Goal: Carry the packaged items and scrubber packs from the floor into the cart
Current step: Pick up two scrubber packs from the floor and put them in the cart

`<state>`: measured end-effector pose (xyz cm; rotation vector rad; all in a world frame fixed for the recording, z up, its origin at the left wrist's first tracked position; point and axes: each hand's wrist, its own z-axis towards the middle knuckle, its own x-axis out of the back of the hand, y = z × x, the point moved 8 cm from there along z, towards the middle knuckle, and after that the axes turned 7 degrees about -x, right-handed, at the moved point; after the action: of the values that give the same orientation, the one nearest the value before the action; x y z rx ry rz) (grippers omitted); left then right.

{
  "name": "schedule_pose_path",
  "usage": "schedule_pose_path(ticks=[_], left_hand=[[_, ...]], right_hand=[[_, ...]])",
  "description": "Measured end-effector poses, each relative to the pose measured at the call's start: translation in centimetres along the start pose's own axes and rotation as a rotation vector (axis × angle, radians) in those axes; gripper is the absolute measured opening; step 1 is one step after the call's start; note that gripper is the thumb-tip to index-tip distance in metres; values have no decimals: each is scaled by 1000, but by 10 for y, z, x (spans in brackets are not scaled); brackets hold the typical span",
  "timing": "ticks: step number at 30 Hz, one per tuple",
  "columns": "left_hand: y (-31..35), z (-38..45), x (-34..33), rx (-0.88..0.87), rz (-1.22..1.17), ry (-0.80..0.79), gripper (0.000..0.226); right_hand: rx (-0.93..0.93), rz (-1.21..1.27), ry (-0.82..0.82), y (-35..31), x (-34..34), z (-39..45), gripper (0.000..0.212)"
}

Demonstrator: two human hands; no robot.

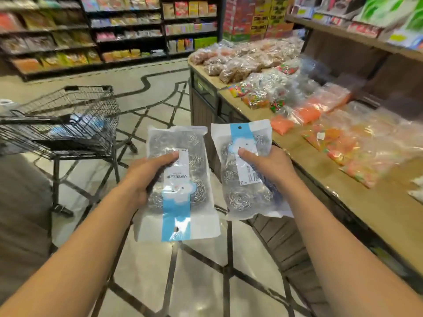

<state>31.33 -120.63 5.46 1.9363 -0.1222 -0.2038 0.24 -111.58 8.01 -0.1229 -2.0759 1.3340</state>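
Note:
I hold two clear packs of steel-wool scrubbers with blue and white labels, one in each hand, out in front of me above the floor. My left hand (pixel 146 172) grips the left scrubber pack (pixel 180 202) with the thumb on top. My right hand (pixel 267 165) grips the right scrubber pack (pixel 242 191) the same way. The black wire cart (pixel 91 124) stands to the left, beyond my left hand, with some blue and white packaged items (pixel 77 124) lying in its basket.
A wooden display table (pixel 375 209) piled with clear bags of snacks and sweets runs along the right side. Stocked shelves line the back wall and the upper right. The patterned tile floor (pixel 160 106) stretches between cart and table.

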Motion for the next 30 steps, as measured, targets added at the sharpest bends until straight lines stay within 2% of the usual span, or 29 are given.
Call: schedule_pose_path(ticks=[2, 6, 9, 14, 20, 25, 28, 30], left_hand=[[4, 27, 17, 10, -17, 31, 100], [21, 76, 41, 31, -43, 47, 65], [39, 123, 65, 3, -69, 94, 42], [74, 198, 106, 26, -87, 128, 35], [115, 276, 145, 16, -114, 144, 27], [136, 339, 176, 36, -136, 165, 48], [147, 380, 192, 26, -148, 188, 61], [155, 409, 202, 18, -140, 219, 69]], right_hand=[[18, -26, -38, -20, -24, 25, 53], [31, -40, -85, -55, -73, 76, 59], [44, -41, -89, -84, -107, 116, 53], [50, -92, -86, -142, -157, 175, 45], [60, -104, -76, -199, -209, 239, 47], [85, -99, -117, -246, -258, 296, 37], [104, -117, -133, -269, -292, 335, 48], [122, -111, -151, -283, -313, 363, 40]])
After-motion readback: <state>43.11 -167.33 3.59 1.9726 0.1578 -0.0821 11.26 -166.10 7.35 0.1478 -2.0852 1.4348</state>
